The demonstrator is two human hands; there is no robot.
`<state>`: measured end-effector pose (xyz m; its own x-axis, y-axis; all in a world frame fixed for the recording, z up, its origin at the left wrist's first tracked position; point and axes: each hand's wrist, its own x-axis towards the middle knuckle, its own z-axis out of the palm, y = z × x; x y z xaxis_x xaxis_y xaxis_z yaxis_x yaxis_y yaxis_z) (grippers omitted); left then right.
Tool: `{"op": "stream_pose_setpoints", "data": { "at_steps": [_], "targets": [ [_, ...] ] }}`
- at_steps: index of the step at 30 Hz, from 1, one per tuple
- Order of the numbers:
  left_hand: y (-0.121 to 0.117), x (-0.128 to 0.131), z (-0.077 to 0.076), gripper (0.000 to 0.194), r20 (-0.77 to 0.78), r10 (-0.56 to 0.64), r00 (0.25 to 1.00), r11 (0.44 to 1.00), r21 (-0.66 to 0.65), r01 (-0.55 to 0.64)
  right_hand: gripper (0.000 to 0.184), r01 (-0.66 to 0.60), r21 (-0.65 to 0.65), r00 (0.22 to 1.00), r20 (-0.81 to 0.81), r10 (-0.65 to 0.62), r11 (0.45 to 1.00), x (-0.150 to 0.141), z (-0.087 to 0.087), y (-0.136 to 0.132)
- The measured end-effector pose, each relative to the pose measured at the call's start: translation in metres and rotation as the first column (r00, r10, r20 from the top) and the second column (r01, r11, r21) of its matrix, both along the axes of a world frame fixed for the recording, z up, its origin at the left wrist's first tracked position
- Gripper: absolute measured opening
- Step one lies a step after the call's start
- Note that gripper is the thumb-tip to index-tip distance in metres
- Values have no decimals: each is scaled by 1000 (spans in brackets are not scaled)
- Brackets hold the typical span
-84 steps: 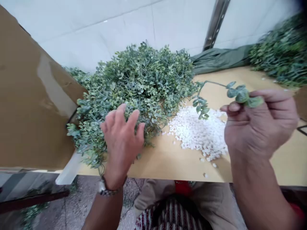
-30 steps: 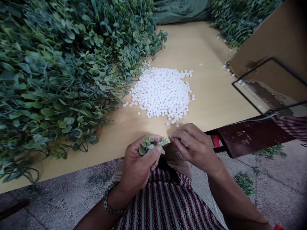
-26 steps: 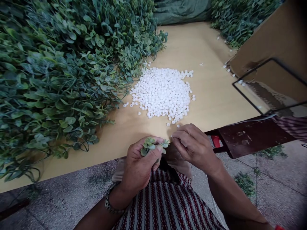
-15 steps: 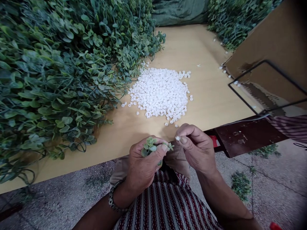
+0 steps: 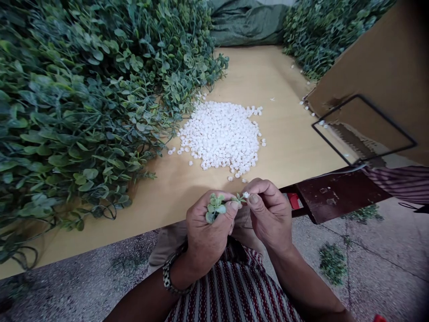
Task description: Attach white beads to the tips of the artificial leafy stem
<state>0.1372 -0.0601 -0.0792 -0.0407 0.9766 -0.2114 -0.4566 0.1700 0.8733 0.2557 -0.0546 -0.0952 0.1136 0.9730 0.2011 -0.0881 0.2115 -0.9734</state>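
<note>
Pinched in my left hand (image 5: 209, 232) is an artificial leaf sprig (image 5: 214, 208); its leaves stick out on both sides of the thumb. My right hand (image 5: 271, 214) holds a small white plastic flower (image 5: 246, 195) between thumb and forefinger. The flower meets the sprig's right tip, though I cannot tell whether it is seated on it. Both hands are close together at the table's front edge. Just beyond them lies a heap of small white plastic flowers (image 5: 221, 134), with a few loose ones around it.
A large mass of artificial greenery (image 5: 83, 112) covers the left of the table (image 5: 275, 147). At right stand a torn cardboard box (image 5: 378, 85) and a black wire frame (image 5: 402, 127). More greenery (image 5: 321, 36) and a dark green cloth bundle (image 5: 248, 22) lie at the back. Leaf scraps (image 5: 332, 263) lie on the floor.
My hands have come together: the white flower in my right hand has moved left to the sprig's tip, where a gap was before. The camera view has shifted slightly.
</note>
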Motion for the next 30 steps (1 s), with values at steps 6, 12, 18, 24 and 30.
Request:
{"op": "stream_pose_setpoints", "data": {
  "at_steps": [6,12,18,24,30],
  "targets": [
    [0,1,-1,21,-12,23,1000,1000,20,-23,8,45,21,999,9,-45,999,-4,1,0],
    [-1,-1,-3,17,-65,31,997,999,33,-29,9,55,24,998,37,-56,998,-4,1,0],
    [-2,0,-3,12,-72,32,997,999,40,-29,7,45,59,998,33,-47,997,-3,-1,1],
    [-2,1,-7,11,-51,45,998,995,89,-40,6,57,67,997,50,-60,996,-3,-3,0],
    [-3,2,-6,10,-57,44,997,996,85,-39,6,45,98,996,76,-52,994,-3,-2,1]
  ]
}}
